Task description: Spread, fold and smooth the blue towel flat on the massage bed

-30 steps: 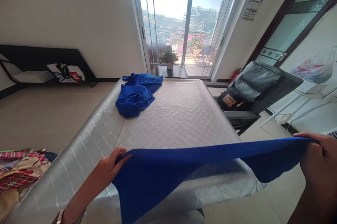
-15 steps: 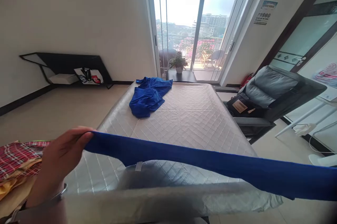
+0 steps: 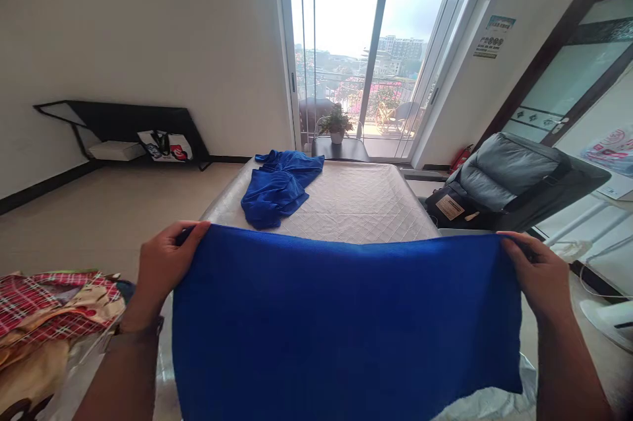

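A plain blue towel (image 3: 346, 315) hangs stretched between my hands, its upper edge sagging slightly in the middle and its lower part running out of view. My left hand (image 3: 171, 256) pinches the upper left corner between thumb and fingers. At the opposite corner, my right hand (image 3: 537, 269) is closed on the cloth in the same way. Beyond it, a crumpled blue cloth (image 3: 277, 187) lies on the far left of the table (image 3: 366, 200), which has a pale quilted cover. The towel hides the near part of the table.
Red plaid and tan fabric (image 3: 54, 315) is heaped at the lower left. A black reclining chair (image 3: 514, 177) holding a dark bag (image 3: 452, 203) stands to the right. Behind the table are a potted plant (image 3: 336, 124) and a glass sliding door (image 3: 341, 25). A low black rack (image 3: 133, 121) stands along the left wall.
The towel was a narrow band slanting down to the right; now it hangs broad and nearly level. My right hand has come into view, and my left hand has moved right and slightly up.
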The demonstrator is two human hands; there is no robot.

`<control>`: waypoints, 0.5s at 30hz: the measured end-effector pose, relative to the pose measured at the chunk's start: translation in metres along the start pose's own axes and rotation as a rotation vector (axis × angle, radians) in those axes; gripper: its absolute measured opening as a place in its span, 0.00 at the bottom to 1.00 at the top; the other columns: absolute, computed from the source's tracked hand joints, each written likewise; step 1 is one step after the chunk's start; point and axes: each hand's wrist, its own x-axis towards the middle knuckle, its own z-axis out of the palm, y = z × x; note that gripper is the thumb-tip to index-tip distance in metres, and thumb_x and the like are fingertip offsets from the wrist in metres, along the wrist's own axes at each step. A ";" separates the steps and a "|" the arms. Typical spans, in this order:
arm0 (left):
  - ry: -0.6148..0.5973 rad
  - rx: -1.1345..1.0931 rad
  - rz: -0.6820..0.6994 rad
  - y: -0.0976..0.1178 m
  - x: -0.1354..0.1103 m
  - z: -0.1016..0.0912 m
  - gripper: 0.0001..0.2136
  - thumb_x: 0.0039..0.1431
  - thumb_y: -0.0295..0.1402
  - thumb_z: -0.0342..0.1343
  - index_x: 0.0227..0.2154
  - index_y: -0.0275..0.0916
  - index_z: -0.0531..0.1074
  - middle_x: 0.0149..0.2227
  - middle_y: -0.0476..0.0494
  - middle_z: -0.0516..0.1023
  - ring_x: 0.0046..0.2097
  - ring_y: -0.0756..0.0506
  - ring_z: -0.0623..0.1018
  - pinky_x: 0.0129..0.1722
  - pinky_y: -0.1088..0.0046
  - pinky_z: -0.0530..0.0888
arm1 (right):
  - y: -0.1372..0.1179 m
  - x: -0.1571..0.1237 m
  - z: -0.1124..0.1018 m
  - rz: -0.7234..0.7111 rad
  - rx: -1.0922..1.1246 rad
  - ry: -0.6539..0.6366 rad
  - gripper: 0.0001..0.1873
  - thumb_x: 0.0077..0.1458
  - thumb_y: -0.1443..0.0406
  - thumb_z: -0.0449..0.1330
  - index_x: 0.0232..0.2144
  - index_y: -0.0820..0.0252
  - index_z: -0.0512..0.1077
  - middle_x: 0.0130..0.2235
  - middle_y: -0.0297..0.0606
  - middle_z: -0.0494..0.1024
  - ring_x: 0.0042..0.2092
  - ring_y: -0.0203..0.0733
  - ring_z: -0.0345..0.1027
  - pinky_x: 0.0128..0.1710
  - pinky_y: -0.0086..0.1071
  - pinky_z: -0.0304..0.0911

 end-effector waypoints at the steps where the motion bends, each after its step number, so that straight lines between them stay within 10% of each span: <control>1: -0.087 0.076 -0.011 -0.012 0.008 0.024 0.21 0.60 0.54 0.53 0.38 0.42 0.80 0.32 0.48 0.82 0.37 0.41 0.81 0.37 0.67 0.75 | 0.001 0.003 0.015 0.027 0.050 -0.069 0.24 0.60 0.46 0.59 0.49 0.51 0.81 0.46 0.51 0.82 0.45 0.49 0.76 0.43 0.43 0.68; 7: -0.615 0.440 0.046 -0.074 0.023 0.123 0.24 0.70 0.49 0.44 0.48 0.39 0.78 0.44 0.35 0.84 0.47 0.35 0.82 0.45 0.65 0.74 | 0.025 0.007 0.145 0.150 0.093 -0.545 0.24 0.51 0.50 0.62 0.41 0.61 0.83 0.41 0.46 0.84 0.42 0.52 0.77 0.43 0.40 0.70; 15: -0.639 0.666 0.079 -0.096 0.033 0.173 0.27 0.73 0.51 0.35 0.53 0.41 0.74 0.43 0.31 0.83 0.46 0.31 0.82 0.38 0.63 0.72 | 0.047 0.010 0.237 0.102 -0.314 -0.611 0.24 0.63 0.53 0.57 0.52 0.62 0.80 0.48 0.51 0.83 0.51 0.54 0.77 0.50 0.38 0.67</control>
